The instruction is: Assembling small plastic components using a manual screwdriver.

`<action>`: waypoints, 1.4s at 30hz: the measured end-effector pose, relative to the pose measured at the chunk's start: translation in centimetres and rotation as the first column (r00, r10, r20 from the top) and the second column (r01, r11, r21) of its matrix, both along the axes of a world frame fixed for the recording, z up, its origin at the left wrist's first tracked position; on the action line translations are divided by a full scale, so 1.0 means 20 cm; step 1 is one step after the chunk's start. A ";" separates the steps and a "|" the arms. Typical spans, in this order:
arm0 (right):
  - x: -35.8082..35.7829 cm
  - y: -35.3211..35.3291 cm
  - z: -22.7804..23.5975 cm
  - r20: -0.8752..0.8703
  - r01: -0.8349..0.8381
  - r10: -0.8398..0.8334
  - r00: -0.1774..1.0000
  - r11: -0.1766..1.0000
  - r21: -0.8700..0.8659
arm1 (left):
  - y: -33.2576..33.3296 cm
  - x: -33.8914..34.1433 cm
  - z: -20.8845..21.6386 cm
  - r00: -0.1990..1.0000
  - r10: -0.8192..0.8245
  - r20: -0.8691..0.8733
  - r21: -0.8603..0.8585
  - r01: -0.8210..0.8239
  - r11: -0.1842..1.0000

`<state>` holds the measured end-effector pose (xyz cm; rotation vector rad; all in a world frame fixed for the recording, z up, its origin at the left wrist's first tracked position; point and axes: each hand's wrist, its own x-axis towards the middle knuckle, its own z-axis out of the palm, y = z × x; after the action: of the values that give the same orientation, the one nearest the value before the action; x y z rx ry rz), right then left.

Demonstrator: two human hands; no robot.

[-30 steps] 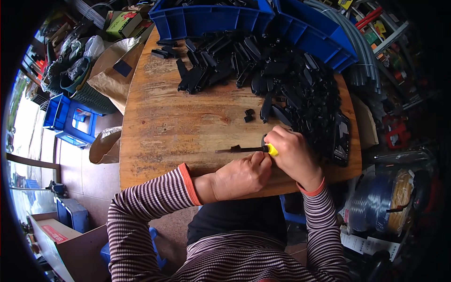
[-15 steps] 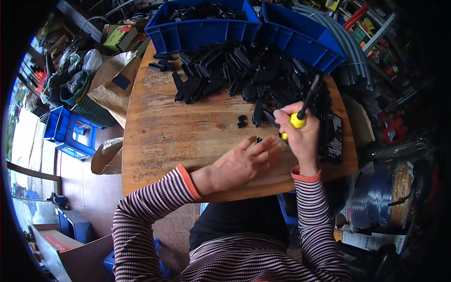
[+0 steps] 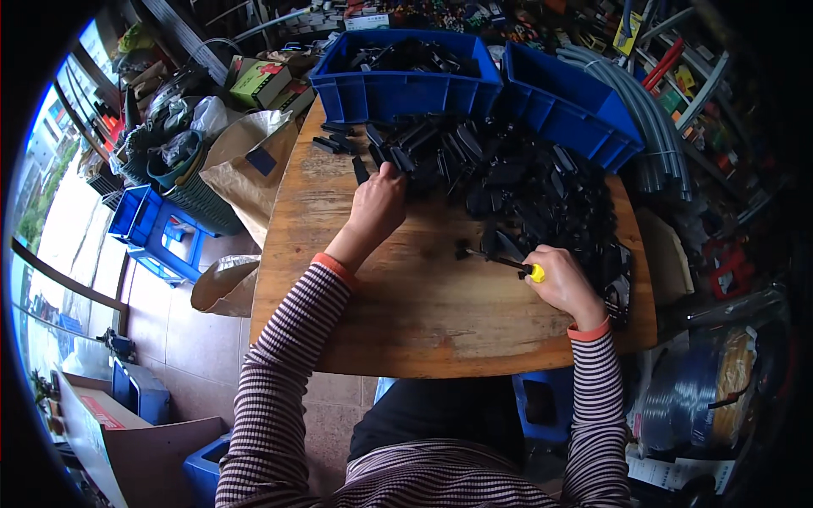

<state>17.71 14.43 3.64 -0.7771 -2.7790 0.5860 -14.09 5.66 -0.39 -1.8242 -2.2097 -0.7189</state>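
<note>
At the left front edge of a heap of black plastic parts [image 3: 508,173], my left hand [image 3: 378,203] is closed, its fingers curled down among the pieces. What it grips is hidden under the fingers. My right hand [image 3: 563,284] is wrapped round a yellow-handled screwdriver [image 3: 536,273] on the right side of the table. Its dark shaft points left, and the tip is beside small black pieces [image 3: 462,248] on the wood. Larger flat black parts lie just beyond the shaft.
A blue crate [image 3: 406,91] filled with black parts stands at the table's far edge. Another blue crate [image 3: 572,118] tilts beside it. A brown paper bag [image 3: 241,169] is left of the wooden table [image 3: 389,339]. Coiled grey tubing [image 3: 665,161] lies at the far right.
My left hand has moved from the table's middle, far and left, to the heap, and its fingers have closed. My right hand has lowered the screwdriver, swinging its shaft from upward to leftward.
</note>
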 end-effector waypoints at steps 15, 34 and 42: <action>-0.02 -0.07 0.06 -0.300 0.049 -0.068 0.951 0.996 -0.070 | -0.18 0.49 0.02 0.650 -0.740 -0.175 -0.113 0.733 0.671; -0.21 -0.19 -0.08 -0.368 -0.043 0.104 0.924 0.984 0.172 | -0.36 0.60 0.01 0.615 -0.747 -0.254 -0.087 0.754 0.651; -0.28 -0.16 0.13 -0.585 -0.046 -0.169 0.793 0.941 -0.334 | -0.37 0.59 0.04 0.608 -0.762 -0.220 -0.128 0.757 0.641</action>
<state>12.02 11.16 6.22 -0.5916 -2.0725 1.0935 -2.28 -1.65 0.34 -2.7042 -1.1976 -0.5123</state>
